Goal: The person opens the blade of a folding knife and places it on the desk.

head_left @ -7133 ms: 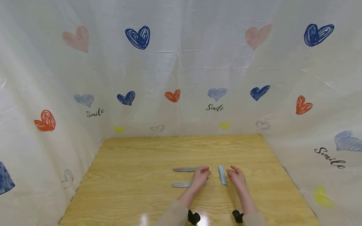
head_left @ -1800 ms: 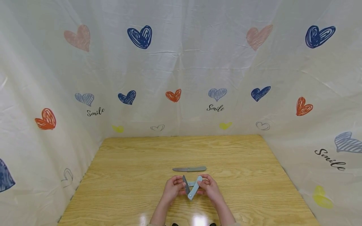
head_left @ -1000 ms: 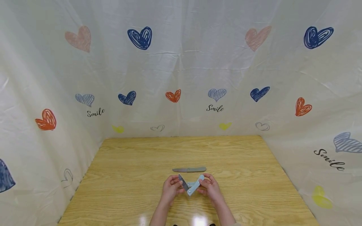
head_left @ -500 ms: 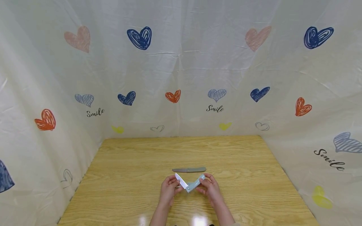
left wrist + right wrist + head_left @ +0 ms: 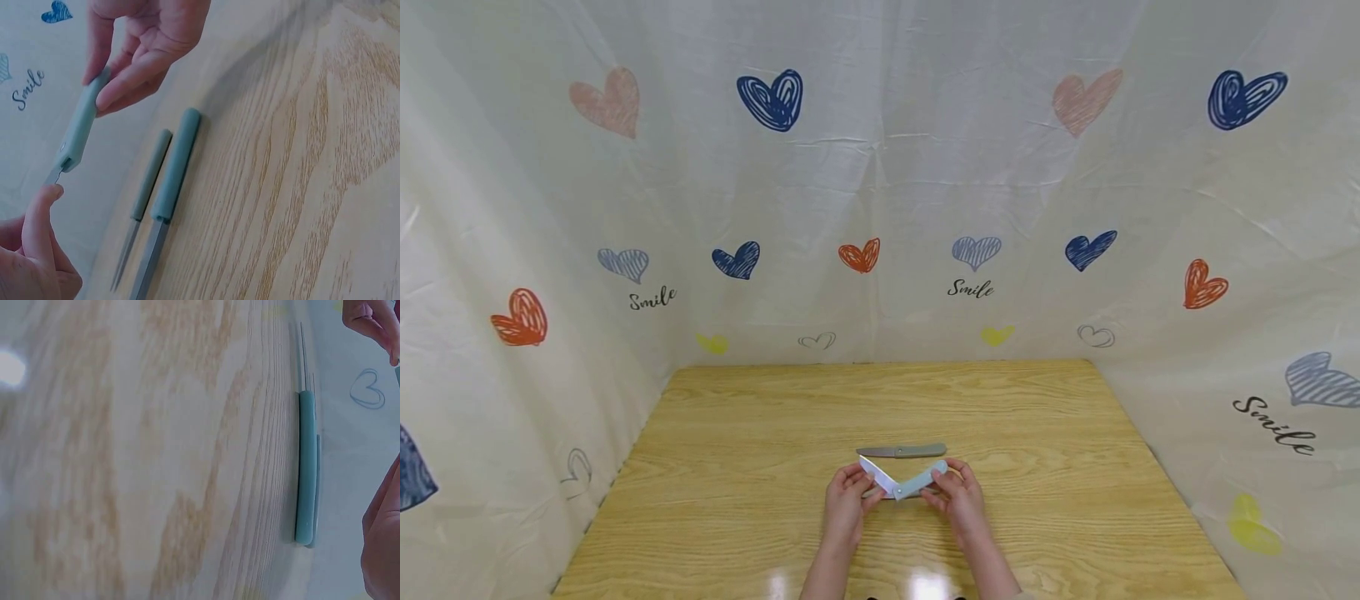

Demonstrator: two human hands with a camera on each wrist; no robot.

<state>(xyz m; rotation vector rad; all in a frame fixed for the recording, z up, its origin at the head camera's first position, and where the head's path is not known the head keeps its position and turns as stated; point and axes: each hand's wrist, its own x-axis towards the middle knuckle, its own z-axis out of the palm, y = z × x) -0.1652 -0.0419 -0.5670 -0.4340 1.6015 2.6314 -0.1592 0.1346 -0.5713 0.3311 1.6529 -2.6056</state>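
A folding knife (image 5: 921, 481) with a light blue handle is held above the table between both hands, its blade swung partway out at a wide angle. The left hand (image 5: 844, 507) pinches the silver blade (image 5: 877, 473) between thumb and fingers. At the far end of the handle, the right hand (image 5: 964, 505) grips with thumb and fingers; the left wrist view shows this grip on the handle (image 5: 80, 125) closely. Just beneath lies a second unfolded knife (image 5: 178, 165), partly hidden in the head view. Behind it is a third unfolded knife (image 5: 921, 451) with a grey-green handle.
The knives lie on a wood-grain table (image 5: 737, 467), roughly parallel, blades pointing left. A pale curtain (image 5: 910, 192) printed with hearts and "Smile" hangs behind the table and along both sides.
Seven seconds ago this knife lay folded on the table beside the right hand. Now both hands hold it up, and its blade has turned farther out from the handle over the last two seconds.
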